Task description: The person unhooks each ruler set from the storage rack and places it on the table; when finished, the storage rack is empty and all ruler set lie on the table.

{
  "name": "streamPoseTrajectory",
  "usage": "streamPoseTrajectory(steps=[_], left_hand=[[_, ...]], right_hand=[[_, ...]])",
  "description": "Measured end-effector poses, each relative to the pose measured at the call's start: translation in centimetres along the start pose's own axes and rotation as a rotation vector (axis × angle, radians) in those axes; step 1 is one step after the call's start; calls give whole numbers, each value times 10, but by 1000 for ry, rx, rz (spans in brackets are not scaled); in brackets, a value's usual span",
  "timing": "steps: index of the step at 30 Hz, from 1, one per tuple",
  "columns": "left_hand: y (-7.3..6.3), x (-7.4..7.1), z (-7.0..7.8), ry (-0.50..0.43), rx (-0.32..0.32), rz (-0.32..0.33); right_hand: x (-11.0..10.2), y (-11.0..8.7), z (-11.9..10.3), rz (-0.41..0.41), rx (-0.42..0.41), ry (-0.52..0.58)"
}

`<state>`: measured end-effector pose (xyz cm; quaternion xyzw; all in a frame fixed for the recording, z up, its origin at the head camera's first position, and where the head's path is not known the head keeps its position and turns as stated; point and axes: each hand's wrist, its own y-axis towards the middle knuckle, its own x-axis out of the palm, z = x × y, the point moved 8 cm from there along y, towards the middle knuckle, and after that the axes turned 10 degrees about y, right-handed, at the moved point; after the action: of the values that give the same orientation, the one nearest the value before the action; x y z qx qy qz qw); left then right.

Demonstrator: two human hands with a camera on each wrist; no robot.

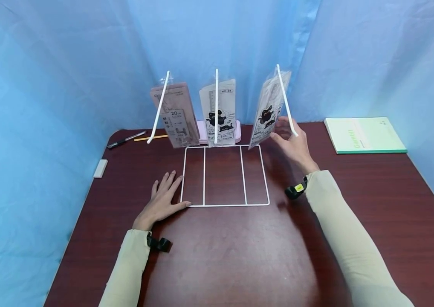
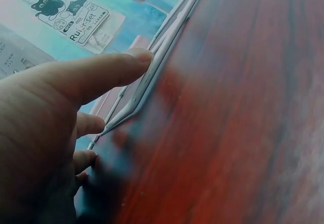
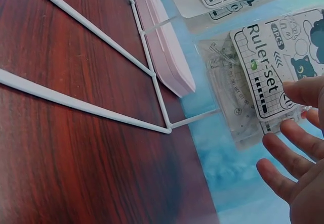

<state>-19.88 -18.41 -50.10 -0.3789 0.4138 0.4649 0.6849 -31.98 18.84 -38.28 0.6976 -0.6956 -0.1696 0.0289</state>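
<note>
A white wire display rack (image 1: 224,205) stands on the table, with three prongs that point toward me. My left hand (image 1: 159,202) rests at its near left corner, fingers spread and thumb on the front wire. From the right prong hangs a clear-bagged ruler set (image 1: 266,117) with a black cat on its card. My right hand (image 1: 295,145) pinches that pack's lower right edge, thumb in front (image 3: 302,91), the other fingers loosely spread. Another ruler set (image 1: 221,113) hangs on the middle prong. A pinkish pack (image 1: 176,115) marked 20 hangs at the left.
Behind the rack lies a pink case (image 1: 238,131). A black pen (image 1: 126,140), a yellow pencil (image 1: 149,137) and a white eraser (image 1: 100,168) lie at the left. A green notebook (image 1: 366,135) sits back right. Blue curtains (image 1: 86,64) enclose the table.
</note>
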Motion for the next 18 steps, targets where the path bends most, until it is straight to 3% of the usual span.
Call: streamPoseTrajectory(steps=[10, 18], left_hand=[[1, 0, 0, 27, 6, 10], [1, 1, 0, 20, 3, 2]], right_hand=[[-1, 6, 39, 17, 82, -78], [4, -2, 55, 18, 143, -31]])
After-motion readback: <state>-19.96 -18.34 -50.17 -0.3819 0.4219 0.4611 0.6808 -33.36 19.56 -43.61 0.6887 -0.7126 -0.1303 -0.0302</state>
